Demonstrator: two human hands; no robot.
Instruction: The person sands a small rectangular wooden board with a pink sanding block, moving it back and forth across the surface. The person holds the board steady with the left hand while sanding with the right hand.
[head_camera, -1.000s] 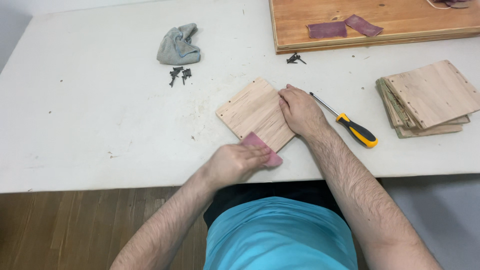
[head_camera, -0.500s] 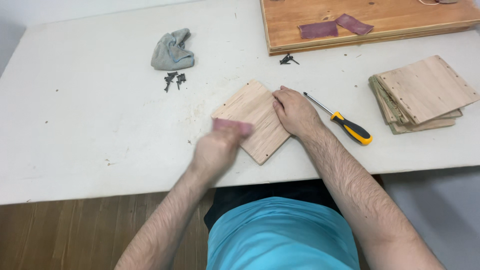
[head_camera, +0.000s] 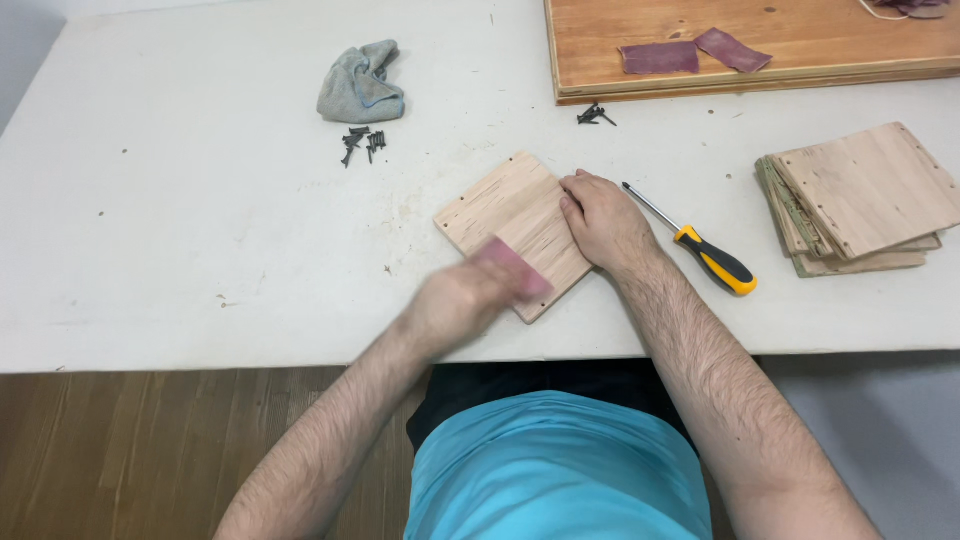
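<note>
We note a pale tan square plywood panel (head_camera: 517, 224), its grain running in fine light streaks, with small dark holes at the corners. The sandpaper piece (head_camera: 515, 268) on it reads dusty pink-maroon. Table (head_camera: 180, 230): off-white, lightly speckled with marks. Crumpled cloth (head_camera: 361, 83): grey-blue. Screws (head_camera: 360, 143) beside it: dark grey, nearly black. Screwdriver (head_camera: 700, 248): yellow-orange handle with black grip, silver shaft. Stack of plywood panels (head_camera: 858, 200): light tan, edges greenish-grey. Large board (head_camera: 740, 40): warm orange-brown, carrying two maroon sandpaper sheets (head_camera: 692, 52). Shirt (head_camera: 555, 470): turquoise. Floor (head_camera: 150, 450): brown wood planks.
</note>
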